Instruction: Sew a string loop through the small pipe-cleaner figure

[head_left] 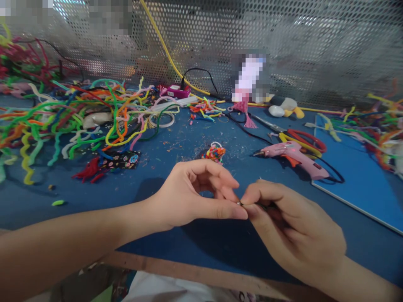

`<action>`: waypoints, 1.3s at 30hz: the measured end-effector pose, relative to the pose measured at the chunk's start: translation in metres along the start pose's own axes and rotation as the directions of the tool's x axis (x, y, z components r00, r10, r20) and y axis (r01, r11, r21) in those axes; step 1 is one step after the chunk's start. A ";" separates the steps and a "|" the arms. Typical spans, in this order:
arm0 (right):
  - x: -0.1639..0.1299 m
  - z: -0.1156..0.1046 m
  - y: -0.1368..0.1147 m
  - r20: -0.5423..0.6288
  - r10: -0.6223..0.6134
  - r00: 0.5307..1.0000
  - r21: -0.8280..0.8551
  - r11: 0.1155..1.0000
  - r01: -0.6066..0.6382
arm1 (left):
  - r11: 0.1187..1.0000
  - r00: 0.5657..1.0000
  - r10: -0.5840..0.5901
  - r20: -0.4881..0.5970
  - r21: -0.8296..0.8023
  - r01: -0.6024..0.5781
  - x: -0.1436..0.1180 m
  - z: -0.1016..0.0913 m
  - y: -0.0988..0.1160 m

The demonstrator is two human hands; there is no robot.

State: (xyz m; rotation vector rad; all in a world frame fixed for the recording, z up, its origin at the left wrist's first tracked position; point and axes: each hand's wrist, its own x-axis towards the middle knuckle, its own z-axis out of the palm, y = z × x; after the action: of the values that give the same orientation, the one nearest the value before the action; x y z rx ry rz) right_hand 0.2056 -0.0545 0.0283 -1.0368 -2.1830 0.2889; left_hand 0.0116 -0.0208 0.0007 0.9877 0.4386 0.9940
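- Left hand (192, 195) and right hand (283, 226) pinched together on a small dark piece (241, 204), above the tabletop's (195, 239) near edge.
- Pink glue gun (292, 157) just beyond, toward the right edge.

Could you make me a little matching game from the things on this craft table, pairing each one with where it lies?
Things:
1. glue gun
2. pile of pipe cleaners
3. multicoloured ball
4. small dark piece

Places:
A. pinched between the fingertips of the left hand and the right hand
B. spread over the left of the blue table
C. on the table just beyond the hands
D. right of centre, beside the red and yellow handled scissors

Pairs: 1-D, 2-B, 3-C, 4-A
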 end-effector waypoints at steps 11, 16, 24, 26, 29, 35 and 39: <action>0.002 -0.006 0.004 0.021 -0.081 0.996 -0.079 0.993 0.082 | 0.997 1.000 -0.022 -0.018 0.068 0.023 0.002 -0.001 0.002; 0.007 -0.007 0.014 0.028 -0.130 0.991 -0.047 0.990 0.131 | 0.992 0.994 -0.109 -0.009 0.064 0.109 0.006 -0.005 0.003; 0.010 -0.004 0.022 0.062 -0.057 0.996 0.094 0.994 0.051 | 0.948 0.940 -0.310 -0.143 0.022 0.316 0.008 -0.006 0.000; 0.009 -0.003 0.021 0.065 -0.057 0.996 0.096 0.994 0.050 | 0.938 0.929 -0.336 -0.154 0.038 0.345 0.008 -0.003 0.000; 0.010 -0.003 0.019 0.031 -0.098 0.995 0.039 0.995 0.096 | 0.930 0.923 -0.355 -0.150 0.038 0.364 0.007 -0.001 0.003; 0.007 -0.002 0.021 0.016 -0.231 0.973 -0.044 0.972 0.232 | 0.906 0.907 -0.417 -0.058 0.052 0.420 0.008 -0.004 0.004; 0.001 0.002 0.023 -0.041 -0.261 0.964 -0.063 0.964 0.259 | 0.909 0.909 -0.417 0.007 0.030 0.416 0.006 -0.005 0.004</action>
State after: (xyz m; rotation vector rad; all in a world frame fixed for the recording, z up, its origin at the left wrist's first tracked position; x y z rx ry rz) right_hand 0.2179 -0.0381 0.0168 -0.7660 -2.2628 0.0796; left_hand 0.0096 -0.0127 0.0022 0.8757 0.6247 0.5952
